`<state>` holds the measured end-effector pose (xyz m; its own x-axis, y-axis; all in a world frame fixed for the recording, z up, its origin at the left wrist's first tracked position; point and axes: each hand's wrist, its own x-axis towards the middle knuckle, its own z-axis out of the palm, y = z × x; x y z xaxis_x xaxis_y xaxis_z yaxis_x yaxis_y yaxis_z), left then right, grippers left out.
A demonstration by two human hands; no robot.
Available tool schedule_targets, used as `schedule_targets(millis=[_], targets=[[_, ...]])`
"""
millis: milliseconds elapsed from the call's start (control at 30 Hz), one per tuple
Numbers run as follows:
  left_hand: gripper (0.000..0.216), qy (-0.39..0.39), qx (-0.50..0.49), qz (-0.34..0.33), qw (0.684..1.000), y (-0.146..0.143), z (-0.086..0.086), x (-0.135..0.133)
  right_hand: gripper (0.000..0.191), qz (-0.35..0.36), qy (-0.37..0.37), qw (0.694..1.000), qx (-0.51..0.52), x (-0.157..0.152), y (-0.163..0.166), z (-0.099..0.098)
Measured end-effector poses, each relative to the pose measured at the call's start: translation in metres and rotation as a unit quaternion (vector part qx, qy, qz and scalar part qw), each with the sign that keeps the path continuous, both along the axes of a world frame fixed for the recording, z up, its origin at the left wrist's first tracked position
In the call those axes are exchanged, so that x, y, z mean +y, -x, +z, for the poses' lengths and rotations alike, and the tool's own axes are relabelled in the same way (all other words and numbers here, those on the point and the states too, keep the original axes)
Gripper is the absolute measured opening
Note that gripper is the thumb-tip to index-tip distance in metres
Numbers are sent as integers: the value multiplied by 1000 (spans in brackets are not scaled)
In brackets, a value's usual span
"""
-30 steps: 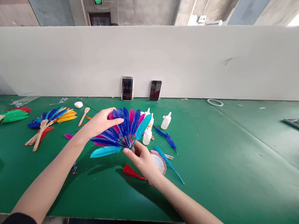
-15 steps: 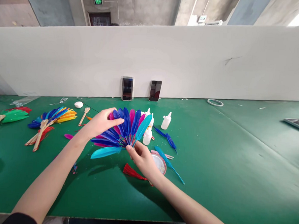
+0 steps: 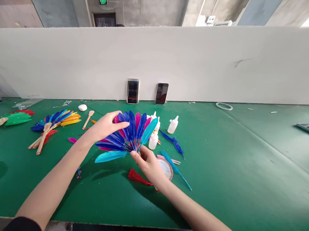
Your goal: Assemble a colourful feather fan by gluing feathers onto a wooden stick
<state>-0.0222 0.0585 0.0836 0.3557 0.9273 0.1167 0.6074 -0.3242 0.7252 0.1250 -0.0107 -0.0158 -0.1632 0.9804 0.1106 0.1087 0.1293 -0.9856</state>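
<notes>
Nearest me, my right hand point(image 3: 147, 162) pinches thumb against fingers on the base of the fan point(image 3: 127, 138), where the quills meet. The fan is raised off the desk point(image 3: 232, 162), tilted toward me, with blue, pink and teal feathers spread in a half circle. A red tassel point(image 3: 137, 177) lies on the desk just under my right wrist, and a round dish point(image 3: 167, 168) sits beside that hand with a loose teal feather point(image 3: 176, 169) touching its rim.

A little further out, my left hand point(image 3: 105, 126) closes on the fan's upper left edge. Its fingers are pressed together behind the feathers and its thumb lies across the front.

I judge the step to be setting the spread of the feathers while the base is held fast. The next move calls for a firm pinch at the quills and a light touch on the vanes, so nothing slips out of line.

Beyond the fan stand small white bottles point(image 3: 172, 125). More fans point(image 3: 57, 118) lie well off to the left. Farthest back, two phones point(image 3: 161, 93) lean against the white partition point(image 3: 199, 62).
</notes>
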Motion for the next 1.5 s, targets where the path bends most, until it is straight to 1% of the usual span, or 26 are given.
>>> schedule_targets(millis=[100, 200, 333, 400, 467, 533, 600, 633, 667, 700, 733, 800, 867, 900, 933, 1000, 1067, 1133, 1300, 1500], targets=[[24, -17, 9, 5, 1000, 0, 0, -1, 39, -19, 5, 1000, -15, 1, 1, -1], [26, -11, 5, 0, 1000, 0, 0, 0, 39, -22, 6, 1000, -19, 2, 1, -1], [28, 10, -7, -13, 1000, 2, -3, 3, 37, -5, -3, 1000, -7, 2, 1, 1], [28, 3, 7, -13, 1000, 3, -4, 4, 35, 13, -8, 1000, 0, 2, 1, 2], [26, -41, 20, 0, 999, 5, -3, 3, 33, 24, 0, 1000, 2, 1, 2, 3], [24, -128, 25, 44, 990, 7, 2, -1, 33, 24, 17, 1000, 2, 2, 2, 2], [24, -234, 36, 107, 966, 7, 10, -8, 32, 20, 28, 999, 4, 2, 2, 1], [23, -278, 53, 122, 951, 7, 12, -13, 32, 19, 31, 999, 7, 2, 2, 1], [21, -312, 70, 124, 939, 6, 14, -19, 31, 18, 33, 999, 11, 2, 2, 1], [19, -330, 93, 114, 933, 4, 14, -26, 30, 18, 33, 999, 15, 2, 2, 1], [18, -338, 121, 93, 929, 2, 11, -33, 30, 17, 34, 999, 19, 3, 3, 1], [19, -372, 165, 29, 913, -4, -3, -47, 28, 17, 32, 999, 29, 3, 3, 1], [22, -394, 197, -25, 897, -10, -25, -60, 25, 11, 26, 999, 40, 4, 3, 2], [25, -402, 202, -40, 892, -13, -37, -65, 23, 7, 22, 999, 45, 4, 3, 2], [30, -411, 203, -52, 887, -14, -48, -69, 21, 4, 18, 998, 52, 4, 3, 3], [37, -423, 206, -51, 881, -15, -67, -74, 16, 2, 14, 998, 65, 4, 3, 4], [43, -427, 212, -52, 878, -15, -79, -74, 11, 10, 16, 997, 76, 3, 3, 5], [47, -431, 221, -57, 873, -13, -84, -73, 9, 18, 20, 996, 80, 1, 4, 6], [53, -438, 230, -56, 867, -10, -86, -69, 6, 25, 34, 995, 86, 2, 5, 4], [53, -439, 232, -61, 866, -10, -89, -69, 12, 21, 37, 997, 69, 1, 5, 3]])
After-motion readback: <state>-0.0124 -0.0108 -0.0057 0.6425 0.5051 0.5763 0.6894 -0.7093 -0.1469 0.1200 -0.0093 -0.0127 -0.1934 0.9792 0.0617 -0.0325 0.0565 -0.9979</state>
